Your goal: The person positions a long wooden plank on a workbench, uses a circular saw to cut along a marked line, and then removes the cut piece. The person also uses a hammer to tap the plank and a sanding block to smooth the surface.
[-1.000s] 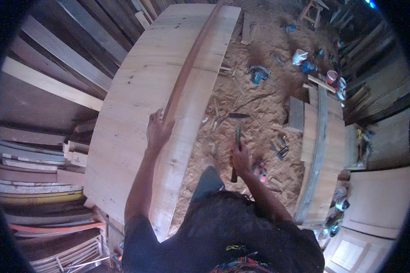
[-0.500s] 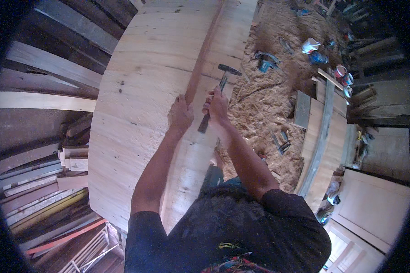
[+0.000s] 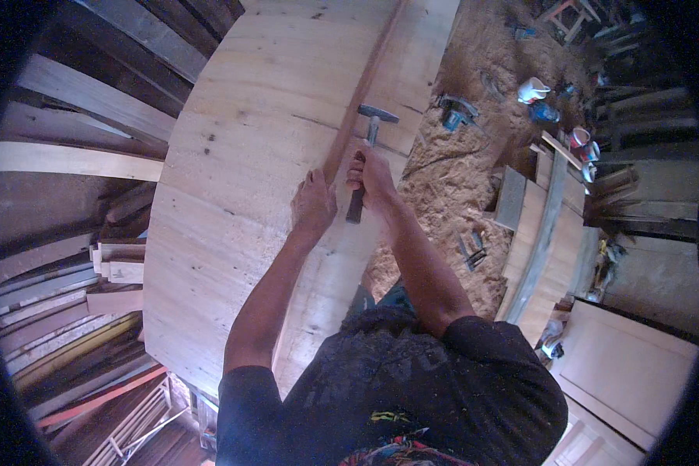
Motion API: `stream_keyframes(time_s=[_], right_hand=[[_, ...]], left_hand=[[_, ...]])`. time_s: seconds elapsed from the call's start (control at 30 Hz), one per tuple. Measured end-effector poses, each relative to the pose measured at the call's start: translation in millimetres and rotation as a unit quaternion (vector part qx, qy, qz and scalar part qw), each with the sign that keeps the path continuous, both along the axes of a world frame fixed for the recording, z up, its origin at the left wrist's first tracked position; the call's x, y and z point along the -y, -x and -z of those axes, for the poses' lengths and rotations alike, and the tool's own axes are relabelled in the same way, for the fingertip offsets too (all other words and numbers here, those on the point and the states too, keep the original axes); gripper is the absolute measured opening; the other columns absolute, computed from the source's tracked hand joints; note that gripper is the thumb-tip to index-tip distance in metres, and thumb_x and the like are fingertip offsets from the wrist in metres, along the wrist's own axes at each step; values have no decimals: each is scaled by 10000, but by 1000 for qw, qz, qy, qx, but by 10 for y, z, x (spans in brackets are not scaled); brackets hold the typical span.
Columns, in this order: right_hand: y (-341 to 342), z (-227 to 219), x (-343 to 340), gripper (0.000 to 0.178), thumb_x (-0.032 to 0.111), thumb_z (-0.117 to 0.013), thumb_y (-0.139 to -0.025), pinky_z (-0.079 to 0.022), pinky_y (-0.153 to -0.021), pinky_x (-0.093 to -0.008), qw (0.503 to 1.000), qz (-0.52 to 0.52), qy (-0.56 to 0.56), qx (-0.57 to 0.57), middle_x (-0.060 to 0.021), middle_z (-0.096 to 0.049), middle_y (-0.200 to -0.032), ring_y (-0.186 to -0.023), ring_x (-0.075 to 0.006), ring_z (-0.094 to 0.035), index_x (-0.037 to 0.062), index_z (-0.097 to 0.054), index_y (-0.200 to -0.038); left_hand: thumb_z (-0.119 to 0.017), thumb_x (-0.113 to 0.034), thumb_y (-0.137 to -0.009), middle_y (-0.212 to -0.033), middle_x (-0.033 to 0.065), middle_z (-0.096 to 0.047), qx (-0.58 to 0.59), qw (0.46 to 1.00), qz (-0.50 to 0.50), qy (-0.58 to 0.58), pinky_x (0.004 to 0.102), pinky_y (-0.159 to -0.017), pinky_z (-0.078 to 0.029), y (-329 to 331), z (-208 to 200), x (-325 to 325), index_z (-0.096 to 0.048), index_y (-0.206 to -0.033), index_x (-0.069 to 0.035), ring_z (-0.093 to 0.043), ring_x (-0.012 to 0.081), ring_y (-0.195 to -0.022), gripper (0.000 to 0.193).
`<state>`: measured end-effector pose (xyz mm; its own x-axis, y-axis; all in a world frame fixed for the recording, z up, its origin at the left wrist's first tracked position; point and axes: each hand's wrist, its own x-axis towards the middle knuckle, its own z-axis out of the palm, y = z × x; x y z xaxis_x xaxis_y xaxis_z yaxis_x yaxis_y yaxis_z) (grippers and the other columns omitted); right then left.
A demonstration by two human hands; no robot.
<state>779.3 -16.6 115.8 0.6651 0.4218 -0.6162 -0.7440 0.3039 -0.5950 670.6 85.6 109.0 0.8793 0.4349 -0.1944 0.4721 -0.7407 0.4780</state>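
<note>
A long reddish-brown wooden strip [image 3: 362, 85] lies along a wide pale plywood sheet [image 3: 233, 155]. My left hand [image 3: 314, 203] is closed over the strip, its fingers bent around the top; the fingertips are partly hidden. Just to its right, my right hand [image 3: 374, 175] is wrapped around the handle of a hammer [image 3: 373, 128]. The hammer's dark metal head points away from me, close to the strip's right side, and the lower end of the handle sticks out below my fist. Whether the head touches the strip, I cannot tell.
Sawdust covers the floor [image 3: 435, 202] at the right. On it are a blue power tool [image 3: 456, 115], a white bucket [image 3: 532, 91] and some hand tools [image 3: 472, 250]. Boards [image 3: 537, 233] lie farther right. Stacked planks [image 3: 62, 318] fill the left side.
The hammer has swung left, its head now nearer the strip and lying more level. My right hand has turned with it. My left hand stays on the strip, with its fingers slightly shifted.
</note>
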Motion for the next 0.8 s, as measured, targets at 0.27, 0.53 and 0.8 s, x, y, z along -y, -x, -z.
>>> stream_keyframes(time_s=[0.27, 0.53, 0.8], right_hand=[[-236, 126, 205, 361, 455, -478, -1032, -358, -427, -302, 993, -78, 44, 75, 30, -414, -622, -469, -122, -412, 135, -492, -865], [-995, 236, 428, 351, 478, -496, -1020, -380, -440, -299, 995, 71, 46, 53, 27, -436, -665, -493, -119, -436, 137, -504, -937], [-2765, 144, 42, 369, 487, -471, -1028, -374, -434, -299, 990, 114, -43, 76, 28, -426, -662, -491, -115, -423, 130, -488, -938]], left_hand=[[-614, -202, -937, -1164, 231, -590, 2, 1000, -15, 11, 555, -908, -509, -55, 13, 32, -473, -1190, -29, -601, 434, -1094, 338], [-694, -368, -897, -1157, 250, -595, 52, 998, -25, -4, 547, -884, -501, -167, 35, -22, -494, -1267, 0, -604, 440, -1072, 559], [-747, -394, -846, -1228, 224, -578, 238, 970, -9, -47, 524, -936, -489, -1910, -267, -275, -495, -1343, 5, -576, 424, -1141, 685]])
